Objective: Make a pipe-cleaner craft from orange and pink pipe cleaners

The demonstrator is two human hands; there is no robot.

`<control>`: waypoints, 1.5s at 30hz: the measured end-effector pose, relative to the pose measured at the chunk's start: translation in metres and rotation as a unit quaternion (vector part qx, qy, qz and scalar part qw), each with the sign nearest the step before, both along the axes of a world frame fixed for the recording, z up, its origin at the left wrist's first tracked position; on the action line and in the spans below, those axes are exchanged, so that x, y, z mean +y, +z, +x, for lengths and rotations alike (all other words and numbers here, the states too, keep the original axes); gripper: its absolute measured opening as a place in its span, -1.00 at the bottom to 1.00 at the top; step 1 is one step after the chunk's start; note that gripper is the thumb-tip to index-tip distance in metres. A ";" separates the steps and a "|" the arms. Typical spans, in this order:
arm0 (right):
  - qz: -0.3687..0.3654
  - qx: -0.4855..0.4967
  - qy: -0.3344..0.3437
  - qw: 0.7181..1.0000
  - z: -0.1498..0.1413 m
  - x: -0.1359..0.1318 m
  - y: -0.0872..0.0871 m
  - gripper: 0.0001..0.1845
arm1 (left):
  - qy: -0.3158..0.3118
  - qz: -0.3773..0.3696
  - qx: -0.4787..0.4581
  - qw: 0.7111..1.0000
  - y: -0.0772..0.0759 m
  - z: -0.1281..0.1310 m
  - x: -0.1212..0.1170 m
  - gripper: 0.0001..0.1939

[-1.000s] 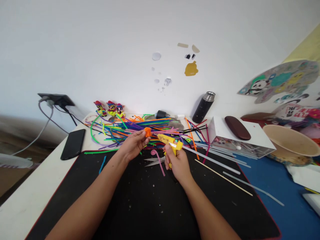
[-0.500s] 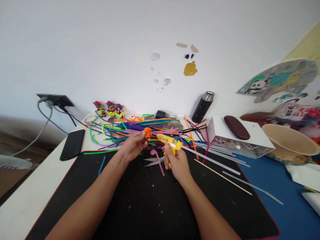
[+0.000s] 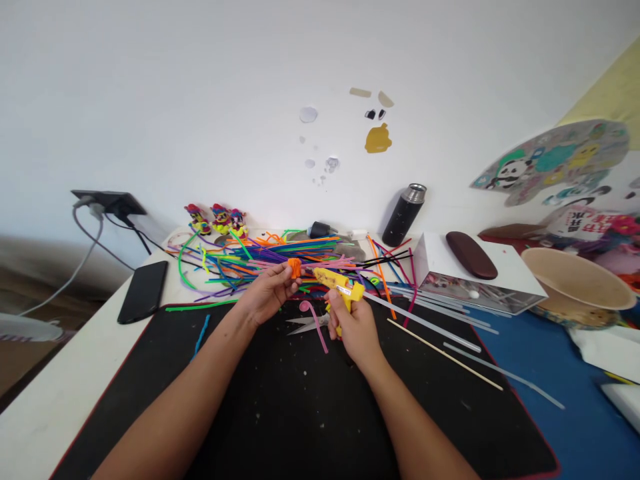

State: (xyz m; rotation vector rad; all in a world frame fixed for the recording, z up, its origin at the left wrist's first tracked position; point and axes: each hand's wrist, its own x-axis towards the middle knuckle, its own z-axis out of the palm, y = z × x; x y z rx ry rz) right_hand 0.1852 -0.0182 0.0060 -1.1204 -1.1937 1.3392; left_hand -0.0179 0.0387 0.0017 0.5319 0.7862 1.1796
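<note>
Between the fingertips of my left hand (image 3: pixel 270 290) is a small orange pipe-cleaner piece (image 3: pixel 295 268), bunched and ridged. My right hand (image 3: pixel 354 327) is wrapped round a yellow hot glue gun (image 3: pixel 336 283), its nozzle pointing left, close to the orange piece. A clear glue stick (image 3: pixel 423 322) runs out of the gun's back end. Under the right hand lie scissors (image 3: pixel 306 324), their handles largely hidden. Crossing the blades is a pink pipe cleaner (image 3: pixel 319 327) with a coiled end.
Many coloured pipe cleaners (image 3: pixel 280 253) pile up behind the hands. Three small figures (image 3: pixel 220 219), a black flask (image 3: pixel 404 217) and a white box (image 3: pixel 505 267) line the wall. Loose glue sticks and a wooden stick (image 3: pixel 445 353) lie right, a phone (image 3: pixel 143 291) left.
The view has shifted slightly. Both hands keep nearly the same pose, with the glue gun's nozzle still beside the orange piece.
</note>
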 end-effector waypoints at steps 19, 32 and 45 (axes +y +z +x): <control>0.032 -0.068 -0.006 0.997 0.003 -0.003 -0.001 -0.30 | -0.016 0.086 0.180 0.980 -0.007 -0.006 0.002 -0.63; 0.032 -0.099 0.000 0.995 0.004 -0.004 -0.003 -0.29 | -0.024 0.166 0.274 0.947 0.003 -0.008 0.001 -0.58; 0.044 -0.158 0.005 0.986 0.005 -0.005 0.000 -0.27 | -0.050 0.179 0.312 0.932 0.002 -0.013 0.001 -0.49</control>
